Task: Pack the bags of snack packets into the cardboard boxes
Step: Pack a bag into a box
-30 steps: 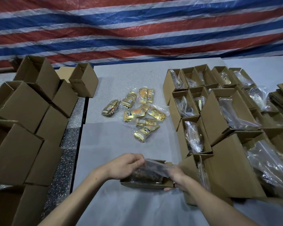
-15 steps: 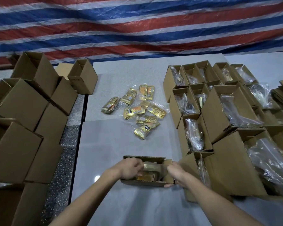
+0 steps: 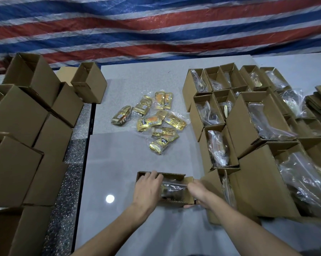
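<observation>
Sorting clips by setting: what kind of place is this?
Probably a makeshift packing workshop: rows of open cardboard boxes already holding bagged goods, loose snack packets on the table, and a striped tarpaulin as backdrop.

- Our left hand [image 3: 148, 189] lies palm down, fingers stretched forward and nearly straight, the fingertips at the far left corner of the open cardboard box [image 3: 174, 203].
- Our right hand [image 3: 196, 191] curls over that box's right end, the thumb tucked under its near edge.
- Both bare forearms reach in from the bottom of the view and draw closer together toward the hands.
</observation>
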`<state>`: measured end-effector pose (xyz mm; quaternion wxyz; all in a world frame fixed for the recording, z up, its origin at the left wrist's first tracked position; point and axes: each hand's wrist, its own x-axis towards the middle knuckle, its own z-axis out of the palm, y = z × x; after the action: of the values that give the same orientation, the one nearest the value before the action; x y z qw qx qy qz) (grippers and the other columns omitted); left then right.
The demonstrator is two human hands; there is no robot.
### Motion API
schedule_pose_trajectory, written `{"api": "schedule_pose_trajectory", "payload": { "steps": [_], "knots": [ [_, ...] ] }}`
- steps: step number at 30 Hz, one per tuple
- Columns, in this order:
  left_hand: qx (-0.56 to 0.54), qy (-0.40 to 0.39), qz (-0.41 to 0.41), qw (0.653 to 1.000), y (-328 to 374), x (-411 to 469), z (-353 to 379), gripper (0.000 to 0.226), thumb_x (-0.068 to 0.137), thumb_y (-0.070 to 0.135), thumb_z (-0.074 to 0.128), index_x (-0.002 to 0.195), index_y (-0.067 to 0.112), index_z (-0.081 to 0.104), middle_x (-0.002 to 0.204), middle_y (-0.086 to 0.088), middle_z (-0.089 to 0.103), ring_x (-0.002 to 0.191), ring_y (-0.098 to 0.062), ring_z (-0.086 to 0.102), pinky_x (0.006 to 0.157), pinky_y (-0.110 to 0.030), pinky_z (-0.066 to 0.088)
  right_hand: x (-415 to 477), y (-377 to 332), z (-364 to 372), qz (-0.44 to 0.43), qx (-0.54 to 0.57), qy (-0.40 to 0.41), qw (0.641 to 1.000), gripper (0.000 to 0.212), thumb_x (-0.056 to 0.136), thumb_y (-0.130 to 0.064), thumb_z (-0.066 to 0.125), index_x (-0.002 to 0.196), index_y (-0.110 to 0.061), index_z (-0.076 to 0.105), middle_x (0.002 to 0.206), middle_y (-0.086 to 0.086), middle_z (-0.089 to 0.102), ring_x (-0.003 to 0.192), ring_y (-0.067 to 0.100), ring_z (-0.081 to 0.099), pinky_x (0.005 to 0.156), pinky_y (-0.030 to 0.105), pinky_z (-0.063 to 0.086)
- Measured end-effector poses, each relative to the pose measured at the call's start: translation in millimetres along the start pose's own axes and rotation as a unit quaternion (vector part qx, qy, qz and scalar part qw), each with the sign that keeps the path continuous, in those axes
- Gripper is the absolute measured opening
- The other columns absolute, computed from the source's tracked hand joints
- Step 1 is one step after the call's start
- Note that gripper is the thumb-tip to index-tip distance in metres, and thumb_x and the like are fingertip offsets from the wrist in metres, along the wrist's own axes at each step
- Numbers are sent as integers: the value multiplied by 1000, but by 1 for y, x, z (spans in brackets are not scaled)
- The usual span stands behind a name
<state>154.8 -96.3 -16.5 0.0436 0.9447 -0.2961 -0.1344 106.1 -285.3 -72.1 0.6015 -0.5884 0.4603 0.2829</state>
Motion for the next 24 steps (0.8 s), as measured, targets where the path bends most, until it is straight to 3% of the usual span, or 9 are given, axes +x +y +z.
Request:
{"api": "schedule_pose_trajectory", "payload": {
  "steps": [1, 4, 8, 11, 13, 16, 20, 22, 24],
  "knots": [
    [-47, -34, -6, 998, 0, 3, 2, 16, 89, 26, 58, 103, 19, 60, 104, -1, 57, 98, -25, 58, 72, -34, 40, -1, -1, 0, -1, -1, 3, 1000, 39, 90, -7, 32, 123, -11, 52, 135, 11, 45, 97, 39, 61, 59, 46, 61],
    [-120, -155, -18, 980, -2, 11, 11, 36, 99, 42, 45, 127, 24, 57, 122, -3, 53, 117, -26, 52, 89, -39, 46, 0, -2, 1, -2, -16, 11, 1000, 36, 93, -11, 39, 126, -12, 52, 131, 9, 46, 95, 40, 64, 55, 43, 60],
    [-131, -226, -67, 963, -5, 27, 24, 46, 100, 47, 43, 140, 24, 51, 137, -7, 43, 131, -30, 42, 107, -45, 40, 3, 1, 2, -17, -11, 13, 1000, 18, 96, -15, 49, 105, -14, 64, 108, 18, 64, 75, 34, 70, 64, 55, 61],
    [-111, -250, -76, 959, -2, 39, 26, 48, 100, 48, 45, 141, 24, 49, 142, -10, 40, 134, -31, 38, 109, -50, 37, 7, 5, 1, -13, -14, 18, 1000, 22, 95, -22, 49, 113, -17, 61, 120, 16, 59, 88, 36, 70, 61, 48, 61],
    [-107, -267, -74, 955, -1, 40, 28, 51, 99, 50, 44, 142, 23, 48, 144, -10, 38, 136, -32, 37, 110, -50, 36, 13, 8, 0, -13, -45, 23, 999, 31, 94, -25, 48, 122, -17, 56, 127, 15, 57, 98, 38, 68, 70, 52, 61],
    [-94, -292, -66, 949, -2, 37, 28, 54, 101, 53, 37, 144, 22, 46, 149, -9, 36, 139, -32, 36, 113, -49, 30, 19, 11, -1, -9, -61, 24, 998, 39, 91, -23, 45, 128, -16, 53, 123, 15, 61, 93, 36, 72, 75, 55, 60],
    [-53, -291, -46, 954, 3, 28, 29, 60, 101, 56, 24, 151, 24, 35, 159, -7, 30, 148, -35, 21, 119, -57, 12, 29, 14, -4, -11, -124, 36, 992, 57, 90, -29, 46, 145, -19, 39, 147, 9, 47, 131, 33, 52, 88, 39, 53],
    [-69, -311, -47, 947, 6, 23, 32, 63, 101, 58, 20, 154, 25, 26, 164, -9, 16, 149, -36, 15, 119, -59, 9, 35, 17, -4, -15, -129, 35, 991, 59, 90, -30, 46, 147, -18, 37, 147, 4, 45, 136, 31, 46, 101, 41, 43],
    [-73, -326, -49, 941, 4, 24, 35, 65, 100, 59, 18, 156, 26, 22, 166, -7, 6, 151, -36, 9, 119, -60, 5, 39, 19, -4, -24, -131, 33, 991, 59, 89, -28, 47, 146, -16, 39, 132, -2, 46, 134, 29, 46, 107, 44, 39]
  ]
}}
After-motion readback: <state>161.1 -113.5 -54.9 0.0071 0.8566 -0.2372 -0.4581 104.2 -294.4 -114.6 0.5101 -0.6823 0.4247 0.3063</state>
